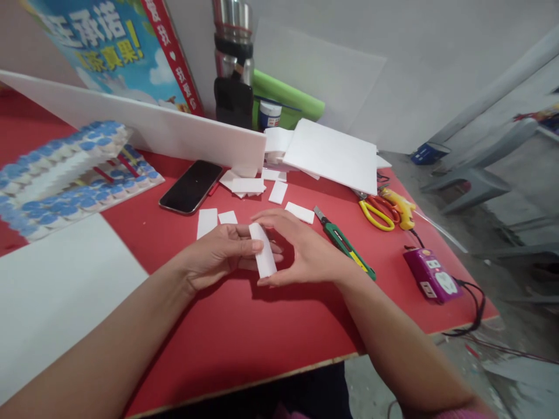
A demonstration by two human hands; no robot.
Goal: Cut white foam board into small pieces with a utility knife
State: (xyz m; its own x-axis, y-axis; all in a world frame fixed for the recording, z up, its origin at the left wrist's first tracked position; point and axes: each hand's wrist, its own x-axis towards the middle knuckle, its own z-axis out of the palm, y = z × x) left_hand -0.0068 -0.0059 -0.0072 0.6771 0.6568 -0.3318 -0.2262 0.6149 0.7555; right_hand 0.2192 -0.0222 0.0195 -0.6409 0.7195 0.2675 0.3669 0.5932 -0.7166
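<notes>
A small white rectangular strip (263, 251) is held above the red table (244, 337). My left hand (218, 253) pinches it, with the thumb on its face and the fingers behind. My right hand (305, 250) curves around its right side, thumb at the lower end and fingers near the upper end. Beyond the hands lie small white pieces (207, 222), (299, 212) and others in a loose pile. A green utility knife (347, 243) with its blade out rests just right of my right hand.
A black phone (191, 186) lies behind my left hand. At left stands a blue-and-white model (82, 180) beside a white board (174, 131). White sheets (334, 152), scissors (378, 214), a yellow glue gun (399, 206) and a purple box (431, 274) are at right.
</notes>
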